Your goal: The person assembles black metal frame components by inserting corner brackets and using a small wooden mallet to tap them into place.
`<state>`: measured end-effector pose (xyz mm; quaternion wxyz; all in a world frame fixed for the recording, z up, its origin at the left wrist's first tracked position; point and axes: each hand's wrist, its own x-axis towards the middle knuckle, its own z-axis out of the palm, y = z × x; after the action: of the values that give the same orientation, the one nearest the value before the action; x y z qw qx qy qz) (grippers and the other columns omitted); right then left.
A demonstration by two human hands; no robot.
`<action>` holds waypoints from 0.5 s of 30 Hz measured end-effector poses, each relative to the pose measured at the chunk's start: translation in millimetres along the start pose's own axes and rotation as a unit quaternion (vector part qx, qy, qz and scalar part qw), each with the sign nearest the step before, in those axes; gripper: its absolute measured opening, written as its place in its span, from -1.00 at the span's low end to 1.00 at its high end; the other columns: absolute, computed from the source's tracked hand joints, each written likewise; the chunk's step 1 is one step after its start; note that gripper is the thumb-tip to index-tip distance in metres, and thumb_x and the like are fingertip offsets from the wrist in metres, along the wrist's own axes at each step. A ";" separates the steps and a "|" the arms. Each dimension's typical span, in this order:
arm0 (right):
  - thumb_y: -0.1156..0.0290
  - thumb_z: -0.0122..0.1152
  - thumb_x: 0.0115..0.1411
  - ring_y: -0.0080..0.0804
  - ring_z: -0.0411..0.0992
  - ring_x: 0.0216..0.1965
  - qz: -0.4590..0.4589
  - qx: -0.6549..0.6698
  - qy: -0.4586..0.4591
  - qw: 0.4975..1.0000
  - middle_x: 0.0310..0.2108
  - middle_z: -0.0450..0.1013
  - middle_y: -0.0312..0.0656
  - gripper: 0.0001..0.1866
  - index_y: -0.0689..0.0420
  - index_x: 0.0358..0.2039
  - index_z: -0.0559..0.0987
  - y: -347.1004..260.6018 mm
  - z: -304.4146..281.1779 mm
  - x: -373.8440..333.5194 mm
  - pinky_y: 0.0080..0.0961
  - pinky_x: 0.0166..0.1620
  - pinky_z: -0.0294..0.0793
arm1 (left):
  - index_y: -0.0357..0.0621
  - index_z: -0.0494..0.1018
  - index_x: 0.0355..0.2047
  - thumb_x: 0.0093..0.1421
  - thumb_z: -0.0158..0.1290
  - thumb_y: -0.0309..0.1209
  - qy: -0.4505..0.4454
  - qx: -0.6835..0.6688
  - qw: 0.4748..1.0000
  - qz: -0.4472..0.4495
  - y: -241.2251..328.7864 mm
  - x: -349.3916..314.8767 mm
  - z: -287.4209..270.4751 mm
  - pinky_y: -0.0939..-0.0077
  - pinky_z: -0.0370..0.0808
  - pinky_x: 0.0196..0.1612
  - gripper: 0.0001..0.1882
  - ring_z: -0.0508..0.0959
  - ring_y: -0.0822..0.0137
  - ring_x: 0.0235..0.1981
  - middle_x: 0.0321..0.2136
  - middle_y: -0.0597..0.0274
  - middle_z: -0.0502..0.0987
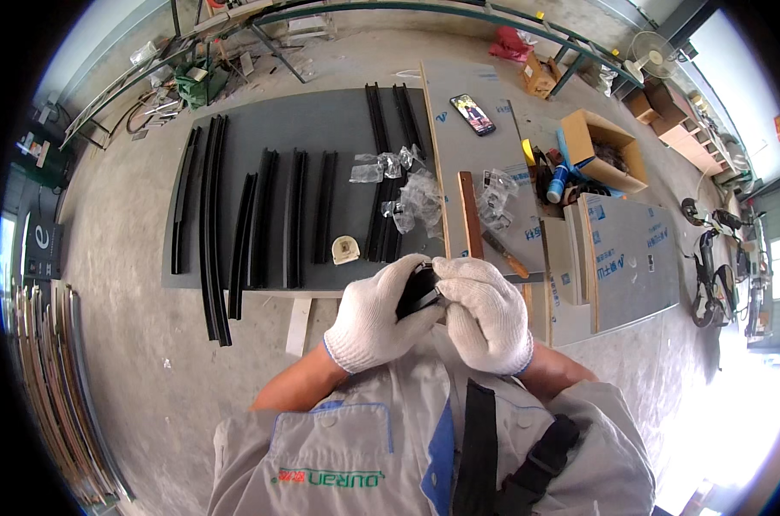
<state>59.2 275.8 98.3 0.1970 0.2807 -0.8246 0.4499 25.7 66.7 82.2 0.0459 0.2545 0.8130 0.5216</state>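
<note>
White knit gloves cover both my hands, which meet close to my chest at the near edge of the dark grey table (235, 142). My left hand (374, 320) wraps round a small black part (418, 288) with a shiny edge; its exact kind is unclear. From the other side, the fingers of my right hand (483, 311) pinch at the same part, hiding much of it. Just beyond my left hand lies a cream tape measure (345, 250). Several long black profiles (295, 215) are laid out on the table, with crumpled clear plastic bags (417, 199) among them.
On the grey board (459, 77) at right lie a phone (472, 115), a brown strip (470, 215) and a wooden-handled tool (503, 254). Further right are a cardboard box (603, 150), a blue can (558, 183) and stacked panels (631, 262). Long strips (63, 387) lean at far left.
</note>
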 end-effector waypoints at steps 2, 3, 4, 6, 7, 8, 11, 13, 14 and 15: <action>0.75 0.25 0.11 0.13 0.60 0.03 0.004 -0.010 0.016 1.000 0.06 0.57 0.17 -0.61 0.25 -0.02 0.60 4.7 5.5 -2.8 -0.10 0.09 0.61 | -0.23 0.44 0.16 0.13 0.38 -0.28 0.003 -0.017 1.000 -0.005 -3.4 2.5 5.2 0.13 0.67 -0.12 -0.37 0.72 -0.16 -0.15 -0.13 -0.16 0.67; 0.77 0.21 0.12 0.14 0.61 0.03 0.005 -0.008 0.017 1.000 0.05 0.57 0.18 -0.63 0.27 -0.03 0.59 8.9 7.5 -3.5 -0.11 0.09 0.62 | -0.24 0.44 0.17 0.14 0.38 -0.29 0.009 0.011 1.000 -0.012 -3.8 3.8 7.8 0.14 0.67 -0.11 -0.37 0.72 -0.15 -0.14 -0.13 -0.16 0.67; 0.79 0.17 0.14 0.14 0.61 0.03 0.008 -0.006 0.018 1.000 0.05 0.57 0.20 -0.65 0.29 -0.05 0.58 12.8 9.1 -3.1 -0.12 0.09 0.62 | -0.24 0.44 0.17 0.14 0.38 -0.30 0.013 0.037 0.999 -0.020 -4.0 4.9 11.2 0.15 0.68 -0.11 -0.38 0.72 -0.15 -0.14 -0.13 -0.16 0.67; 0.80 0.11 0.17 0.13 0.62 0.05 0.007 0.010 0.021 1.000 0.05 0.57 0.20 -0.66 0.31 -0.04 0.57 18.6 8.3 -2.6 -0.14 0.09 0.63 | -0.25 0.43 0.17 0.15 0.37 -0.31 0.021 0.038 0.999 -0.026 -5.3 6.4 14.5 0.17 0.68 -0.10 -0.38 0.73 -0.13 -0.13 -0.13 -0.16 0.68; 0.80 0.10 0.19 0.12 0.62 0.06 0.005 0.025 0.020 0.999 0.06 0.57 0.20 -0.65 0.31 -0.01 0.57 19.5 7.1 -1.4 -0.15 0.10 0.62 | -0.26 0.43 0.17 0.15 0.37 -0.31 0.026 0.011 0.999 -0.028 -5.5 5.6 15.1 0.19 0.68 -0.10 -0.38 0.73 -0.12 -0.13 -0.14 -0.16 0.68; 0.79 0.09 0.22 0.11 0.62 0.07 0.003 0.042 0.019 0.999 0.07 0.57 0.19 -0.65 0.32 0.01 0.57 19.3 5.6 -0.6 -0.16 0.10 0.62 | -0.26 0.43 0.17 0.16 0.37 -0.32 0.032 -0.015 0.999 -0.030 -3.5 6.1 14.7 0.21 0.68 -0.10 -0.38 0.74 -0.10 -0.13 -0.15 -0.16 0.68; 0.73 0.08 0.25 0.00 0.59 0.12 0.101 0.115 -0.005 0.988 0.16 0.54 0.11 -0.54 0.30 0.18 0.54 10.0 3.5 3.7 -0.19 0.19 0.57 | -0.28 0.44 0.17 0.14 0.37 -0.37 0.053 -0.019 0.998 -0.036 -2.5 4.0 6.0 0.27 0.68 -0.09 -0.39 0.76 0.00 -0.14 -0.17 -0.11 0.70; 0.72 0.03 0.30 -0.09 0.58 0.16 0.160 0.218 0.054 0.961 0.18 0.53 0.07 -0.52 0.30 0.23 0.51 12.2 12.3 -1.3 -0.21 0.23 0.54 | -0.28 0.44 0.15 0.14 0.37 -0.40 0.073 -0.036 0.997 -0.021 -6.0 2.9 1.6 0.31 0.67 -0.10 -0.41 0.76 0.10 -0.19 -0.22 -0.02 0.70; 0.71 0.01 0.32 -0.14 0.57 0.17 0.190 0.269 0.084 0.941 0.20 0.53 0.05 -0.52 0.31 0.25 0.50 13.5 14.4 -3.2 -0.22 0.24 0.53 | -0.28 0.45 0.14 0.13 0.36 -0.42 0.072 -0.037 0.996 -0.034 -5.1 3.9 -0.2 0.33 0.65 -0.09 -0.43 0.73 0.14 -0.21 -0.24 0.00 0.68; 0.69 0.04 0.34 -0.27 0.58 0.15 0.204 0.260 0.096 0.939 0.18 0.56 0.00 -0.56 0.29 0.22 0.53 15.5 13.7 -3.5 -0.27 0.22 0.54 | -0.28 0.46 0.13 0.12 0.34 -0.43 0.073 -0.038 0.995 -0.048 -3.3 5.1 -2.9 0.35 0.63 -0.09 -0.44 0.70 0.18 -0.23 -0.25 0.01 0.65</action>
<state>51.0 271.8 79.4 0.0998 0.1037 -0.6958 0.7037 19.1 65.6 81.6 0.0213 0.1745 0.8052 0.5663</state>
